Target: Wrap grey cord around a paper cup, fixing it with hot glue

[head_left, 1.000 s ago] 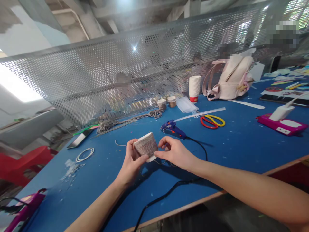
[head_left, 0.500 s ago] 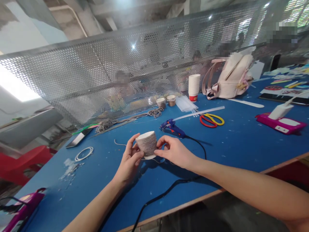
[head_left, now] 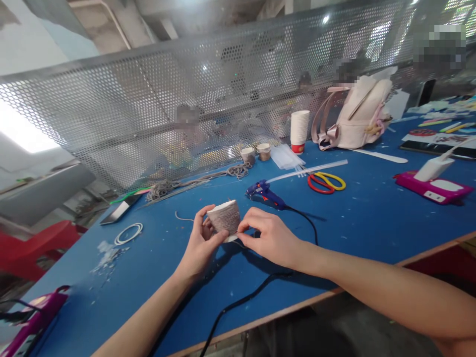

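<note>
Just above the blue table [head_left: 372, 223], my left hand [head_left: 199, 245] grips a paper cup wrapped in grey-brown cord [head_left: 225, 218]. The cup is upside down, its white base up. My right hand [head_left: 266, 235] pinches at the cup's lower right side, where a loose end of cord trails; its fingers are closed. A thin strand of cord [head_left: 182, 217] lies on the table behind the cup.
A blue glue gun [head_left: 265, 194] with a black cable lies just beyond my hands. Red and yellow scissors [head_left: 326, 181], glue sticks, a stack of paper cups [head_left: 299, 130], a pale backpack [head_left: 359, 116], cord coils [head_left: 163, 188], a phone and pink boxes [head_left: 433, 186] sit around. A perforated metal screen [head_left: 148, 99] backs the table.
The cup tilted upright and back while my left hand turned it. My right hand moved from behind the cup to its lower right edge, fingers pinched closer.
</note>
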`<state>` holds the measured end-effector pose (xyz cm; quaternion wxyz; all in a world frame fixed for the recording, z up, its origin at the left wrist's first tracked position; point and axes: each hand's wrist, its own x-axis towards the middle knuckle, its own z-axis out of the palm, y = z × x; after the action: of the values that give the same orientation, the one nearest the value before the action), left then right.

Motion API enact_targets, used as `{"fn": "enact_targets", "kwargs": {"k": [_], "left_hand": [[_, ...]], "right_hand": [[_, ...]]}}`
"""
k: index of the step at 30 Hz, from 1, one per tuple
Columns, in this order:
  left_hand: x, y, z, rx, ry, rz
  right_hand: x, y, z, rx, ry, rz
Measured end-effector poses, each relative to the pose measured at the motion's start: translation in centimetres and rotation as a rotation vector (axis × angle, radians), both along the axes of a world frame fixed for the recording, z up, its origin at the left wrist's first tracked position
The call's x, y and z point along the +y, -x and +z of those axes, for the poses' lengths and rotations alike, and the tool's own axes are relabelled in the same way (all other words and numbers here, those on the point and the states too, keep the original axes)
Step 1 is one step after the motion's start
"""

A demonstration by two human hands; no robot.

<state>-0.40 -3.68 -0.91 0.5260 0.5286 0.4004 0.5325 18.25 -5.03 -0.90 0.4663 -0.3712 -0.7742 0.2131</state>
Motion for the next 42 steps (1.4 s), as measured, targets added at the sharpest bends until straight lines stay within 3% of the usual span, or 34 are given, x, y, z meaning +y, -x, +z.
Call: {"fn": "enact_targets", "kwargs": {"k": [6, 14, 22, 31, 35, 38, 42], "left_hand": [[0.1, 0.1, -0.3, 0.017, -0.013, 0.002], [-0.1, -0.1, 0.1, -0.009, 0.030, -0.015], [0.0, 0.0, -0.3, 0.019, -0.014, -0.055], [-0.2, 0.1, -0.2, 0.013, -0.066, -0.011], [0.2, 0.3, -0.4, -0.008, -0.078, -0.005], [0.5, 0.4, -0.6, -0.018, -0.072, -0.002], [0.4, 0.3, -0.5, -0.014, -0.079, 0.014]], "right_hand": [[-0.2, -0.1, 0.2, -0.068, -0.007, -0.046], [-0.1, -0.2, 0.0, -0.138, -0.140, -0.074], [-0.1, 0.1, -0.1, -0.152, -0.063, -0.118], [-0.1, -0.1, 0.7, -0.042, 0.053, -0.041], [-0.9, -1.0, 0.7, -0.075, 0.079, 0.030], [-1.6, -2.6, 0.5, -0.166, -0.013, 0.051], [-0.8, -5.8, 0.6, -0.220, -0.048, -0.112]]}}
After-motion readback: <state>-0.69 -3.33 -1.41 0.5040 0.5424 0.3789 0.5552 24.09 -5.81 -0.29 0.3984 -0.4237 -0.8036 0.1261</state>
